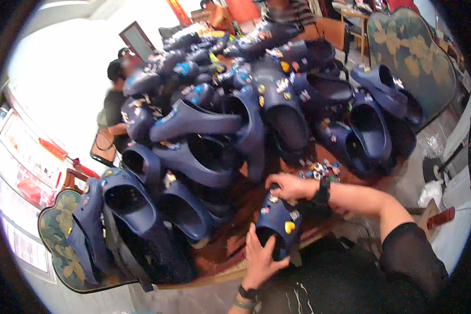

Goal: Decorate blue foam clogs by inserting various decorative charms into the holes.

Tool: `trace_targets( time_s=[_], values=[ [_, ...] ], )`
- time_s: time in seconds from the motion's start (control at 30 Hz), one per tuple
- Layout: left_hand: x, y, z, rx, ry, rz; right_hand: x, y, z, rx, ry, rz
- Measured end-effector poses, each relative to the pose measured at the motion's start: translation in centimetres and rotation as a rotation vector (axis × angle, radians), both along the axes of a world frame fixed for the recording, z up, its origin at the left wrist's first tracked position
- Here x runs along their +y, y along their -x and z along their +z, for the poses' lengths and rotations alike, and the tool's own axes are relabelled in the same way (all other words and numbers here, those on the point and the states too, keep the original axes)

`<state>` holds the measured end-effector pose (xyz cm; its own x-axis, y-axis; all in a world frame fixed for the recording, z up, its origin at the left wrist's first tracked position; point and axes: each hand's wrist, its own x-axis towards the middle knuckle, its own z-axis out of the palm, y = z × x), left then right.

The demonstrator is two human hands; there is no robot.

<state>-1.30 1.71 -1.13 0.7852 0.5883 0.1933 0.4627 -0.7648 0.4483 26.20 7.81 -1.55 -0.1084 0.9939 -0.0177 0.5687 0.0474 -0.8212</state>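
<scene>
A dark blue clog (280,215) lies at the near edge of the table, toe pointing away from me. My left hand (260,256) grips it by the foot opening, thumb inside and fingers along the outer side. At the toe end, my right hand (293,187) bends over the upper with its fingertips pinched together; whatever is between them is hidden. Several small charms sit on the upper, among them a yellow heart (290,227). Just beyond my right wrist is a loose heap of small colourful charms (320,170).
Many dark blue clogs (193,123) with charms are piled across the reddish-brown table (222,256). Floral-patterned chair backs stand at the left (70,261) and right (411,57). One person (118,99) is beyond the pile at the left; others are at the far end.
</scene>
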Motion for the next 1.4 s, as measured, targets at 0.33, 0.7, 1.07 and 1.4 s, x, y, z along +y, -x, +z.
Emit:
trace_targets(
  time_s=[0.33,0.7,1.07,1.4],
  values=[
    [-0.1,0.2,0.2,0.004,-0.012,-0.012,2.1,-2.1,2.7,0.055,0.508,0.128],
    [0.9,-0.4,0.3,-0.027,0.002,0.015,1.2,-2.2,1.0,0.360,0.316,-0.019],
    [-0.4,0.9,-0.8,0.008,-0.011,-0.050,-0.8,-2.8,3.2,0.571,0.648,0.207],
    [0.9,0.3,-1.1,-0.005,-0.057,-0.035,1.8,-1.0,1.4,0.149,0.436,0.055]
  ],
)
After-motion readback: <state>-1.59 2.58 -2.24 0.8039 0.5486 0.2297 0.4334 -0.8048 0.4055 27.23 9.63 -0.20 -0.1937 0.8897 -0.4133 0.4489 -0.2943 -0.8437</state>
